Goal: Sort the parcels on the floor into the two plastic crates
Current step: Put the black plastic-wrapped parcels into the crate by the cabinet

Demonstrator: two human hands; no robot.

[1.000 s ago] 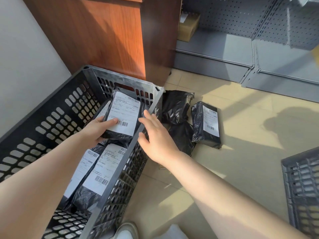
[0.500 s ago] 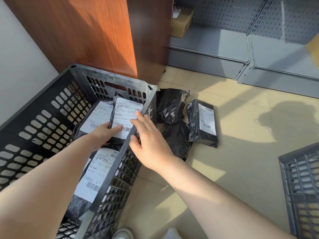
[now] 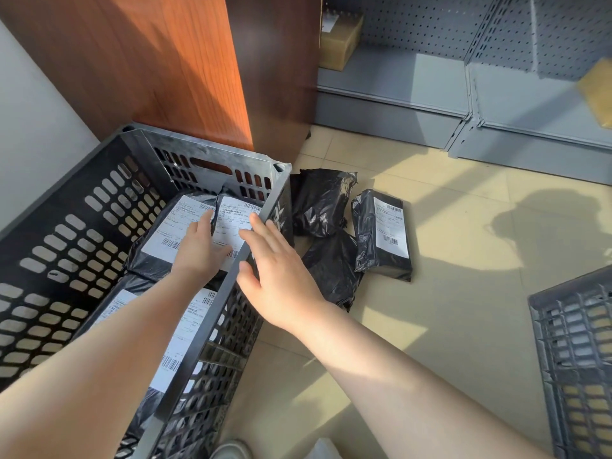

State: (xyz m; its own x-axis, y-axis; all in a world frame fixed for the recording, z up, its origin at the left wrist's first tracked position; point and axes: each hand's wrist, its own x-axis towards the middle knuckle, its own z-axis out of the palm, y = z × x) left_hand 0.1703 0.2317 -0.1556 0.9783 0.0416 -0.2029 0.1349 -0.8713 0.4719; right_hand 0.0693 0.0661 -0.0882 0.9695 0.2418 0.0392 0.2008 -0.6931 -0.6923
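Single view, worn on my head, wide-angle, tilted forward and down over my forearms. Near black crate (image 3: 109, 207) fills lower left, close below me. Tiled floor (image 3: 447, 226) centre, shelving base (image 3: 397, 104) farther off at top. Second crate (image 3: 576, 352) cut by right edge.

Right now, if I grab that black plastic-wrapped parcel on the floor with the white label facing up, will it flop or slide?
The black plastic-wrapped parcel with the white label keeps a boxy block shape, so it probably lifts fairly stiff. Its glossy, wrinkled film looks slippery and loose, so it may shift in the grip. Lying flat on the tile floor, it should slide rather than roll.
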